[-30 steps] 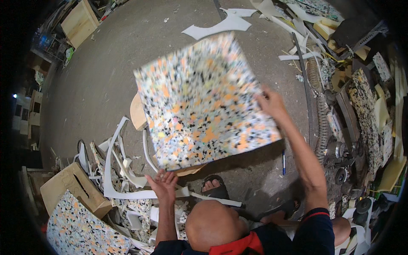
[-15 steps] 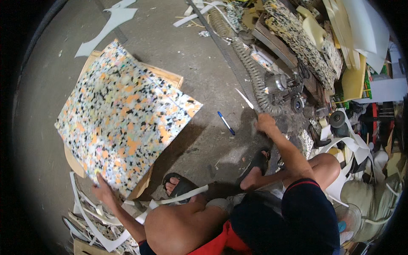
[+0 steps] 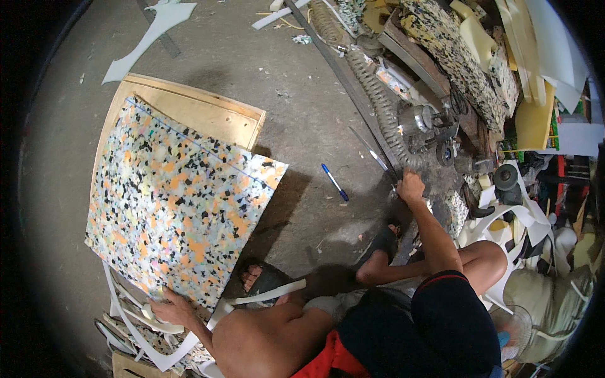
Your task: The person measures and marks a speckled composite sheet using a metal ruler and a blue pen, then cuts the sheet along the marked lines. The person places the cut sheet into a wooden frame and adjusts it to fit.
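Observation:
A speckled foam sheet point(image 3: 179, 208), patched white, orange and black, drapes over a pale wooden board point(image 3: 205, 116) on the left. A blue line runs along its far edge. At the sheet's near edge my left hand point(image 3: 173, 309) is closed, thumb on top; its other fingers are partly hidden. To the right, my right hand point(image 3: 411, 187) is closed around the handle end of a thin knife point(image 3: 378, 159), blade pointing away from me. The lower end of a long dark flat bar point(image 3: 350, 88) meets the same spot; whether I also touch it, I cannot tell.
Between my hands, a blue-and-white pen point(image 3: 334, 182) lies on the concrete floor. A coiled hose point(image 3: 372, 94) and a metal power tool point(image 3: 423, 120) lie beyond my right hand. Foam offcuts point(image 3: 510, 217) crowd the right side; white strips point(image 3: 151, 349) lie near my left knee.
The foam sheet has slid toward me and its far corner has come down, exposing the board's far part. My left hand moved nearer and slightly right; my right hand shifted right.

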